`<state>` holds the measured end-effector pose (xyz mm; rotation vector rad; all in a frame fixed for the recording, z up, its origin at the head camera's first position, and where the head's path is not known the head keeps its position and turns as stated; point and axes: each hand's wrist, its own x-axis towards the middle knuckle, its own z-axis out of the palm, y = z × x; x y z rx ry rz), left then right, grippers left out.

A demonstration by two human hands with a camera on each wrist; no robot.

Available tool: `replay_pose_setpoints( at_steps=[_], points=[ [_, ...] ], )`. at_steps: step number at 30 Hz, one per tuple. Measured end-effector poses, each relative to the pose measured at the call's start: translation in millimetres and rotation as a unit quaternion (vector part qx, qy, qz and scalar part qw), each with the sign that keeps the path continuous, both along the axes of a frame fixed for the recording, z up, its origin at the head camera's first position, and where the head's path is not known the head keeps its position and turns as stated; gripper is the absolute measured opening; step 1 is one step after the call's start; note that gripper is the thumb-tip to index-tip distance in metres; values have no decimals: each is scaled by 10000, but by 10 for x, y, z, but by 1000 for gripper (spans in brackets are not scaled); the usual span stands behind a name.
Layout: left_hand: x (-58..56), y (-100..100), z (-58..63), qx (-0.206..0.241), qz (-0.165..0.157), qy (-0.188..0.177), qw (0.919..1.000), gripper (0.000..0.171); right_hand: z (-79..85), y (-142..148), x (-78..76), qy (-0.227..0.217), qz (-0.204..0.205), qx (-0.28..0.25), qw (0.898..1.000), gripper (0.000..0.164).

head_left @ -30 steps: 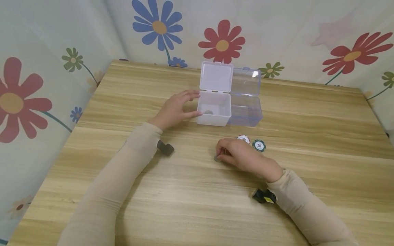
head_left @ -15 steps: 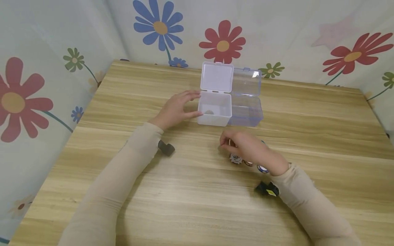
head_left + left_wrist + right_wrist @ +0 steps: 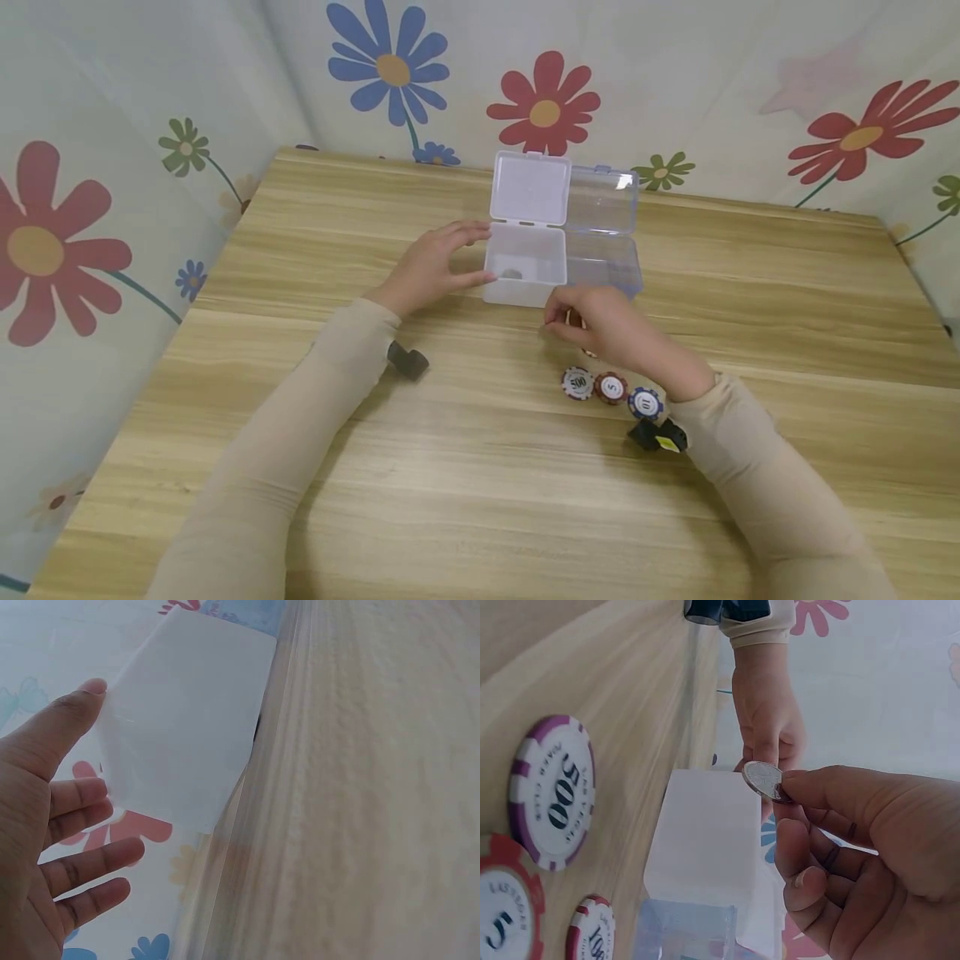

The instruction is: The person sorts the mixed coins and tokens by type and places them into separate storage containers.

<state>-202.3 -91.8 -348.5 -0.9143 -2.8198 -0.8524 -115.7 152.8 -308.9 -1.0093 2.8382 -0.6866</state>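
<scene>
My right hand [image 3: 611, 329] pinches a silver coin [image 3: 765, 780] between thumb and index finger, raised in front of two boxes. Its other fingers curl in toward the palm. My left hand [image 3: 427, 267] rests at the left side of an open white plastic box [image 3: 521, 293], thumb at the front corner and index finger at the back one. These fingers are mostly straight. Inside the white box lies a round coin-like disc [image 3: 512, 273]. Against its right side stands a clear bluish box [image 3: 618, 271], its lid up too and its front partly hidden by my right hand.
Poker chips lie on the wooden table [image 3: 450, 467] below my right hand: a purple-edged 500 chip [image 3: 577, 383], a red 5 chip [image 3: 611, 387] and a blue 10 chip [image 3: 646, 403]. A red-edged chip [image 3: 592, 930] lies nearer the boxes. A flowered wall covering [image 3: 465, 50] stands behind.
My right hand has picked up the coin from the table and moved up toward the boxes, uncovering the 500, 5 and 10 chips. The left hand stays at the white box.
</scene>
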Motion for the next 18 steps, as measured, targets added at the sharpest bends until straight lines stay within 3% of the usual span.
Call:
replay_pose_setpoints(
  at_steps=[7, 18],
  points=[
    [2, 0, -4, 39, 18, -4, 10000, 64, 72, 5, -123, -143, -14, -22, 9999, 5],
    [-26, -4, -44, 71, -12, 7, 10000, 65, 195, -21, -424, -207, -518, -203, 9982, 9]
  ],
)
